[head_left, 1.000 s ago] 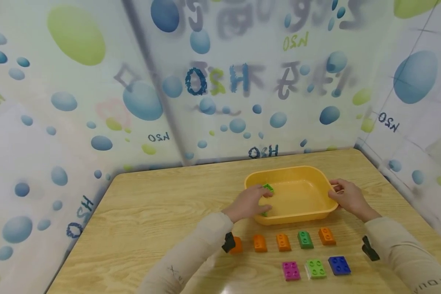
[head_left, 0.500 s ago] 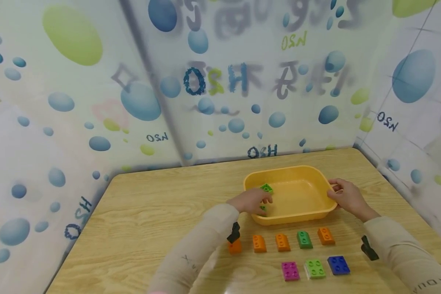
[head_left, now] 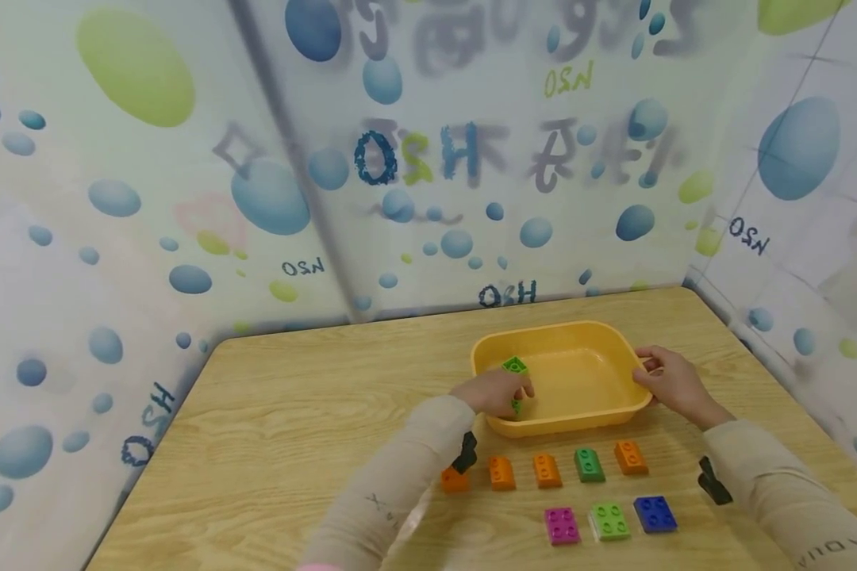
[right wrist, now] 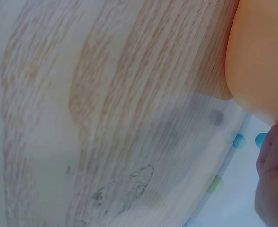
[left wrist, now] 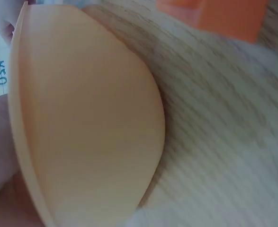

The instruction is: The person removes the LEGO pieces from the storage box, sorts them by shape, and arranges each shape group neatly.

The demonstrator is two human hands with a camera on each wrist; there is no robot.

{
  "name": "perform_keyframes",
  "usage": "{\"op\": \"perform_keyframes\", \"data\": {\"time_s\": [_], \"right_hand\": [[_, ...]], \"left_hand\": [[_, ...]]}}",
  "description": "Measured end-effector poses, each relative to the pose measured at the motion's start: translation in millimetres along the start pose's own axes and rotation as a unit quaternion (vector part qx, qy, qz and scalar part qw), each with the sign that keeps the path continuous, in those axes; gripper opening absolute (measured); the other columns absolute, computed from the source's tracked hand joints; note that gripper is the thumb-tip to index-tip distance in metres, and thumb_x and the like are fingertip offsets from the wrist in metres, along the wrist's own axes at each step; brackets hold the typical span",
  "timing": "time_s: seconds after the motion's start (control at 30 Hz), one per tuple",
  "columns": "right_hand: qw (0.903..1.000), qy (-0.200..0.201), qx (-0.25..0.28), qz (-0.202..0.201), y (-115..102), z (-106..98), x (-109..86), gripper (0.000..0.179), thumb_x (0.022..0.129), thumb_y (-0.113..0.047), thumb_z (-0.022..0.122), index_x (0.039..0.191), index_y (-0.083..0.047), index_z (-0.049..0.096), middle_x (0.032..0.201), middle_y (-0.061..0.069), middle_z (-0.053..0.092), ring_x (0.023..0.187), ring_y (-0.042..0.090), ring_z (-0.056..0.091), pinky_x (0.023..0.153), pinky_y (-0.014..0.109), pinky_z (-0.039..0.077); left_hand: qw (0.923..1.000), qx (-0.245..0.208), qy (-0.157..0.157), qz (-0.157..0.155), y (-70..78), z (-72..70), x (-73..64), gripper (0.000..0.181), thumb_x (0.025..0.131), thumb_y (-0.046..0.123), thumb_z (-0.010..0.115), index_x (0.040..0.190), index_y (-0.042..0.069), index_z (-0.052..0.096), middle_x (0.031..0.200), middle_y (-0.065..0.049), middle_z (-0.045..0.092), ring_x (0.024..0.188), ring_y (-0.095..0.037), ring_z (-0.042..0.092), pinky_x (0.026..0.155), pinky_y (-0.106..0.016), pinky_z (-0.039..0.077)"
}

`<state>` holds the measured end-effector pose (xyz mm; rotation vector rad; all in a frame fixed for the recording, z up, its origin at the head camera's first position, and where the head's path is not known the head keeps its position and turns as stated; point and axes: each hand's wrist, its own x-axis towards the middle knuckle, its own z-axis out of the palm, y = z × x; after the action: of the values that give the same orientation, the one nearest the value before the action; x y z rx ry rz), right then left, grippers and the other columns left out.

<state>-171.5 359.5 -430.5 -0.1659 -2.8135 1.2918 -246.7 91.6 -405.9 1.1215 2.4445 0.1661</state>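
Observation:
A yellow plastic basin [head_left: 578, 381] stands on the table toward the back right. My right hand [head_left: 674, 385] grips its right rim, thumb on the near side of the edge. Over the basin's left rim reaches my left hand [head_left: 496, 391], its fingers bent down and pinching a small green toy brick [head_left: 516, 407] that is mostly hidden by them. Another green brick [head_left: 515, 365] lies just beyond that hand, inside the basin. In the left wrist view the basin's outer wall [left wrist: 91, 113] fills the middle, with part of the hand behind the rim.
In front of the basin runs a row of orange bricks [head_left: 547, 471] with one dark green brick [head_left: 589, 465]. Nearer stand a magenta brick [head_left: 562, 526], a light green brick [head_left: 609, 521] and a blue brick [head_left: 655, 514]. A patterned wall covering [head_left: 414, 198] borders the wooden table [head_left: 293, 412].
My left hand has dipped lower into the basin's left side, and its fingers have closed in around the nearer green brick. My right hand keeps its hold on the rim.

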Motion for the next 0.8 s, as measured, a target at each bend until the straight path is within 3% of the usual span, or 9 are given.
{"op": "perform_keyframes", "data": {"time_s": [0.33, 0.63, 0.8], "right_hand": [[0.9999, -0.006, 0.011, 0.005, 0.6, 1.5, 0.2, 0.044, 0.085, -0.006, 0.052, 0.121, 0.014, 0.037, 0.095, 0.025, 0.048, 0.073, 0.024, 0.055, 0.052, 0.03, 0.051], [0.9999, -0.003, 0.009, 0.004, 0.3, -0.2, 0.7, 0.044, 0.085, -0.006, 0.051, 0.121, 0.014, 0.037, 0.095, 0.025, 0.048, 0.073, 0.024, 0.055, 0.052, 0.031, 0.051], [0.9999, -0.004, 0.009, 0.007, 0.0, -0.2, 0.3, 0.044, 0.086, -0.007, 0.052, 0.121, 0.014, 0.037, 0.095, 0.025, 0.047, 0.073, 0.024, 0.055, 0.052, 0.031, 0.051]], "left_hand": [[0.9964, -0.041, 0.038, 0.065, 2.0, 10.9, 8.0, 0.037, 0.08, 0.012, 0.066, 0.115, 0.01, 0.054, 0.103, -0.005, 0.059, 0.094, -0.013, 0.054, 0.076, -0.016, 0.042], [0.9964, -0.047, 0.046, 0.053, 2.9, 8.1, 9.2, 0.034, 0.077, 0.012, 0.068, 0.11, 0.01, 0.057, 0.103, -0.003, 0.059, 0.094, -0.011, 0.053, 0.077, -0.017, 0.042], [0.9942, -0.042, 0.084, 0.053, 3.2, 7.1, 9.1, 0.031, 0.077, 0.018, 0.069, 0.106, 0.01, 0.061, 0.101, 0.001, 0.06, 0.091, -0.008, 0.052, 0.08, -0.015, 0.04]]}}
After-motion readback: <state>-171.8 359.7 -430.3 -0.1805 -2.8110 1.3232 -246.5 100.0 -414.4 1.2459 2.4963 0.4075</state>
